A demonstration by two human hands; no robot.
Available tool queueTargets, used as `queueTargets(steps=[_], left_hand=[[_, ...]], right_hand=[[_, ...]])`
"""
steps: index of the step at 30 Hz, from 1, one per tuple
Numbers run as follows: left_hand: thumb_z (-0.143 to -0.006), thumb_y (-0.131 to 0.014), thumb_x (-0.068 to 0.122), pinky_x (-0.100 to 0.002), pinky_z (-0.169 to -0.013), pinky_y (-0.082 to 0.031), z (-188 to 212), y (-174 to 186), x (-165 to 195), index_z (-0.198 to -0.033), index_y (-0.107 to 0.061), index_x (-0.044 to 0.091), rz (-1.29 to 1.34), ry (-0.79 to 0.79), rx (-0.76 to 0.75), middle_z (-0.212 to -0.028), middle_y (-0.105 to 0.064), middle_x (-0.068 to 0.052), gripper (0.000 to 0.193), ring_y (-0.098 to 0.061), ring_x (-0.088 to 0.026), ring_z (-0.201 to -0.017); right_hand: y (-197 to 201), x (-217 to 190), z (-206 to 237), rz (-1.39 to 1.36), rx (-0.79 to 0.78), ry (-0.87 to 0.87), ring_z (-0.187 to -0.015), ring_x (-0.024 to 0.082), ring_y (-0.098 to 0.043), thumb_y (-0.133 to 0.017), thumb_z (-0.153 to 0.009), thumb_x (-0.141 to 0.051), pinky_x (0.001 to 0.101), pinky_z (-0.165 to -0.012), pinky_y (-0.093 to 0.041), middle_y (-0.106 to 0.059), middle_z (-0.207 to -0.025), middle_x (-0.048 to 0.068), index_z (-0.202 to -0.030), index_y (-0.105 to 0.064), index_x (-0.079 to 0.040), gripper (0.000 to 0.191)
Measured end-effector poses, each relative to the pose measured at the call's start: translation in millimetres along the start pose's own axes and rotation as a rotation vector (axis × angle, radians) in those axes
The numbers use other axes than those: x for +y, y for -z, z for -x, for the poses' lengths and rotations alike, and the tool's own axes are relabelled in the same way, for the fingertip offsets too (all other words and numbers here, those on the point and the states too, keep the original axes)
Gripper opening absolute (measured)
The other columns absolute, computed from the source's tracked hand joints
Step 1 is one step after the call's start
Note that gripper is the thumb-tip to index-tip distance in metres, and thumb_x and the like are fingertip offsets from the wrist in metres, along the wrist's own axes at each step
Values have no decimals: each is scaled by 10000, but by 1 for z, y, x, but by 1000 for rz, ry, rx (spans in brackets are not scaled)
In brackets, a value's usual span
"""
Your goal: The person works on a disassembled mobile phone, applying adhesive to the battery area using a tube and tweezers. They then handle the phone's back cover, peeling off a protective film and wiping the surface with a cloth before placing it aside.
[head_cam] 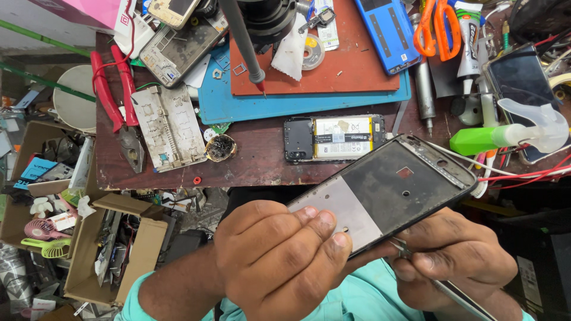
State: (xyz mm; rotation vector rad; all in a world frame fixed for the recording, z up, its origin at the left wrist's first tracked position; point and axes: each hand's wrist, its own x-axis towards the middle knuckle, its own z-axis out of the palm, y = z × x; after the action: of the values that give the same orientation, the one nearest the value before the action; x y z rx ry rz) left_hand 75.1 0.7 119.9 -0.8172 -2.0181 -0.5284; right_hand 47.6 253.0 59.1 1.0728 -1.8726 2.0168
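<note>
Starting far left: cardboard boxes of odds and ends sit on the floor beside the bench, a small pink fan among them. On the bench's left end lie red-handled pliers and a bare white phone frame. Now to the middle, near the camera: the left hand is clamped on the lower end of a dark phone frame, fingers curled over its grey plate, holding it tilted above the lap, off the bench. Behind it an opened phone shows its battery, lying just beside a blue mat. On the right, the right hand is closed on thin metal tweezers, tip at the frame's underside. The risk, I'd say: the tweezers slipping and scratching the frame, or the frame sliding from that one-handed grip onto the cluttered floor. Far right, a green spray bottle and loose red wires crowd the cramped workshop.
</note>
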Motion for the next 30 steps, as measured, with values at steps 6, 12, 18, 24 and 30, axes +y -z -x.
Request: queueTargets(steps=[6, 12, 18, 24, 30], left_hand=[[-910, -722, 49, -252, -695, -552, -1, 7, -2, -1010, -653, 55, -34, -50, -38, -920, -714, -57, 122, -706, -143, -794], [-887, -737, 33, -245, -682, -536, -4, 6, -2, -999, -653, 58, -15, -42, -21, -907, -713, -53, 142, -682, -132, -766], [-893, -771, 29, -248, -640, -522, -3, 0, -2, -977, -655, 56, 30, -5, 5, -849, -698, -21, 145, -705, -133, -759], [-866, -836, 137, -245, -614, -550, -5, 0, -3, -955, -660, 72, 45, 35, 30, -823, -716, -24, 207, -718, -128, -740], [-795, -950, 338, -338, -498, -439, -17, 29, -15, -909, -694, 21, -97, 334, -152, -674, -627, -36, 423, -594, -183, -570]], right_hand=[[5, -9, -18, 134, -129, 42, -877, 197, -797, -793, -781, 33, 356, -783, -648, -760, -932, 123, -1050, -647, -97, 332], [13, -12, -19, -54, -148, -131, -830, 182, -794, -823, -763, -8, 310, -760, -637, -777, -954, 169, -1014, -693, -89, 294], [10, -5, -3, -95, -50, -164, -868, 150, -773, -832, -826, -59, 275, -773, -641, -761, -950, 116, -1001, -721, -116, 215], [-11, -10, 1, 33, 83, -47, -863, 208, -776, -820, -869, -82, 348, -775, -653, -741, -954, 129, -1003, -610, -130, 253], [-5, -13, -26, -90, 300, 15, -753, 201, -646, -726, -939, -150, 334, -671, -549, -640, -849, 85, -1089, -610, -104, 195]])
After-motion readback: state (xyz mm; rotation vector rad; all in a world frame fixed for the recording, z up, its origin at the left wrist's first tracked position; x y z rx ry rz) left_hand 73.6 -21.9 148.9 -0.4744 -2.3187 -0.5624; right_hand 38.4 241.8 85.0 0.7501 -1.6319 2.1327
